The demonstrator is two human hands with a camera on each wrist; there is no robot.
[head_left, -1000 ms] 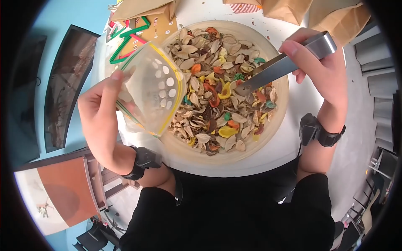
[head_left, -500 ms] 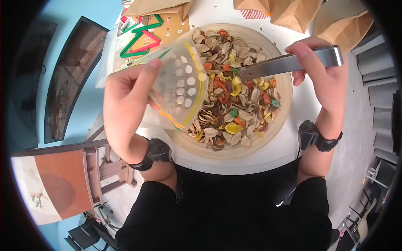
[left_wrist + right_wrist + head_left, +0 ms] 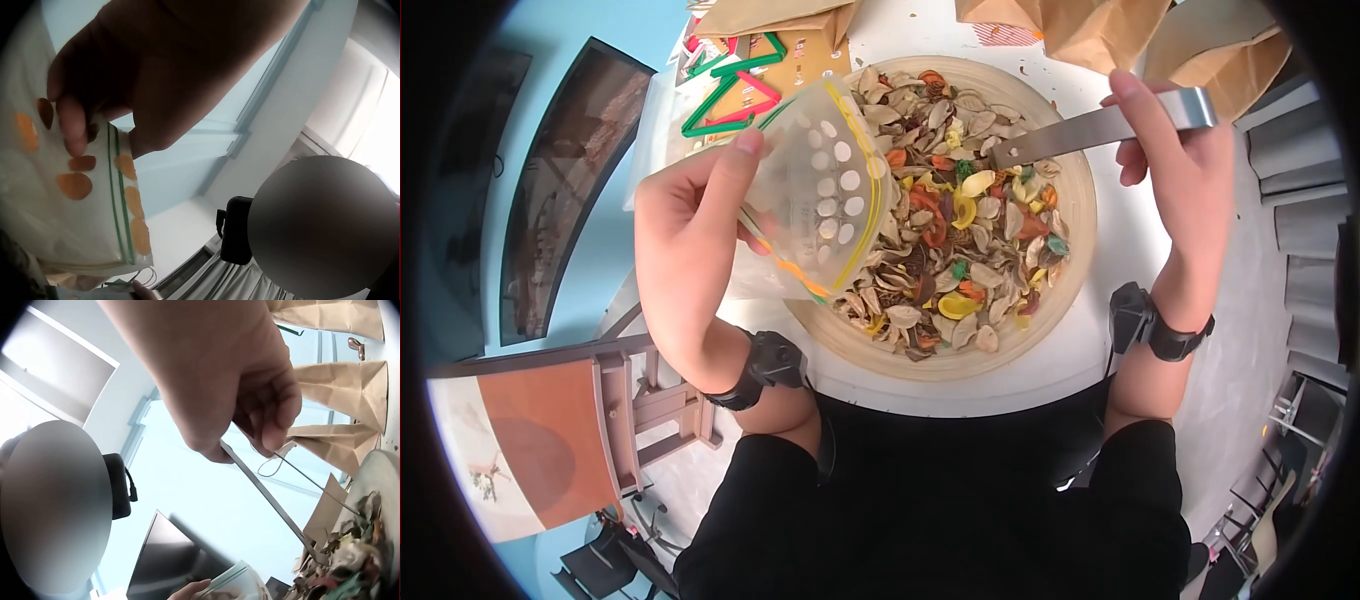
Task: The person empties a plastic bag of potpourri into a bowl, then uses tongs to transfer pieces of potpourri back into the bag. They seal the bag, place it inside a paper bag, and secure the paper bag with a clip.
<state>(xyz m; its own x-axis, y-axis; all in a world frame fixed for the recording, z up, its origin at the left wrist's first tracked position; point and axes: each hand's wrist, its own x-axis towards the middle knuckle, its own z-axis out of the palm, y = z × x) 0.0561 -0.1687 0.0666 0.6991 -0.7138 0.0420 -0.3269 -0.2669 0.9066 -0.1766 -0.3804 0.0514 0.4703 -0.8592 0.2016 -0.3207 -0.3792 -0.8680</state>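
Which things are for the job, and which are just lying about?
For the job:
clear zip bag
metal tongs
round tray
dried plant pieces

Probably just lying about:
brown paper bags
green and red strips
black chair

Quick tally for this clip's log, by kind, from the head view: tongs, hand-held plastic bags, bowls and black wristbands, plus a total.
Tongs: 1
Held bag: 1
Bowl: 1
Wristbands: 2
Total: 5
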